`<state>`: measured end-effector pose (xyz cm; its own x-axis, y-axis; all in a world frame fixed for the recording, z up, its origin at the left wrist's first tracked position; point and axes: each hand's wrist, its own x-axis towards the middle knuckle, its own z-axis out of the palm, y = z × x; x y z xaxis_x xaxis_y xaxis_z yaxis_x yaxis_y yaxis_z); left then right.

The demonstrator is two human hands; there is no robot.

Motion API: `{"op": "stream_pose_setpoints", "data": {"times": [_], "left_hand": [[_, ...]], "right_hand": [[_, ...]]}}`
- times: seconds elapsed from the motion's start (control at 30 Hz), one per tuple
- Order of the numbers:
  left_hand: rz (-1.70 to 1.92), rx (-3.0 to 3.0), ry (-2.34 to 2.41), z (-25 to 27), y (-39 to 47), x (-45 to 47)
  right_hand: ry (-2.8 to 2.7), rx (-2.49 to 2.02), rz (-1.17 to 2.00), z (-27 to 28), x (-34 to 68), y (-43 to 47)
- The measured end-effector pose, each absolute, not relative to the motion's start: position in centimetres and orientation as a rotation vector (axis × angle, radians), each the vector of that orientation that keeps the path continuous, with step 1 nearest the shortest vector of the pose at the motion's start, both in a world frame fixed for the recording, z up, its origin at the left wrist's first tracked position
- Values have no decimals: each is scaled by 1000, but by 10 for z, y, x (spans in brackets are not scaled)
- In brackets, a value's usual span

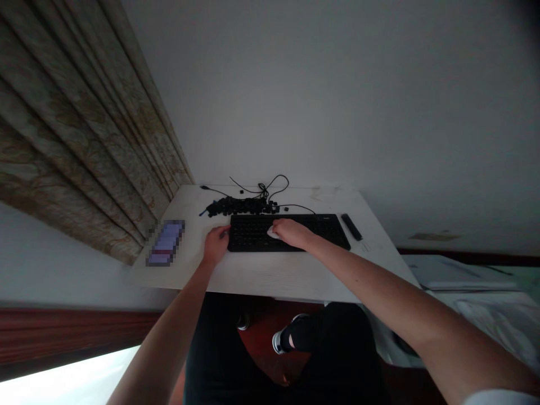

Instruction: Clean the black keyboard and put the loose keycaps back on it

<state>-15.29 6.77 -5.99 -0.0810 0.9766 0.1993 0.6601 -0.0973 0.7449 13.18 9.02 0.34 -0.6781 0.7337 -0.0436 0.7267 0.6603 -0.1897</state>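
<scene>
A black keyboard point(253, 246) lies flat on the white table. My left hand point(216, 244) is at its left end, with the fingers closed on the edge. Over the middle of the keyboard, my right hand point(291, 232) presses a small wad of white tissue point(273, 232) onto it; the fingers are bunched around the wad. Just behind the keyboard is a heap of loose black keycaps point(242, 206). A thin blue-tipped item point(203, 212) sticks out from the heap's left end.
A black cable point(278, 177) loops behind the keycaps near the wall. To the right of the keyboard lies a dark, narrow bar-shaped object point(351, 226). A blurred-out phone-like thing point(166, 242) rests at the left of the table point(261, 273). Curtains point(97, 112) hang at the left.
</scene>
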Motion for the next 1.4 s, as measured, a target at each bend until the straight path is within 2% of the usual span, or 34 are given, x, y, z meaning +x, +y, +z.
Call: {"op": "stream_pose_setpoints", "data": {"times": [0.3, 0.57, 0.73, 0.93, 1.27, 1.4], "left_hand": [[1039, 1793, 1783, -61, 67, -149], [1023, 1804, 1763, -59, 68, -152], [1003, 1823, 1761, -59, 68, -155], [1009, 1803, 1760, -59, 68, -155], [1017, 1753, 1781, -58, 67, -150], [1017, 1726, 1827, -60, 69, -147]], "right_hand": [[-2802, -1352, 339, 9, 168, 90], [-2562, -1136, 501, 1, 39, 89], [-2718, -1146, 362, -3, -13, 87], [-2838, -1175, 266, 3, 19, 87], [-2937, -1268, 307, 10, 107, 89], [-2887, -1287, 319, 11, 112, 97]]}}
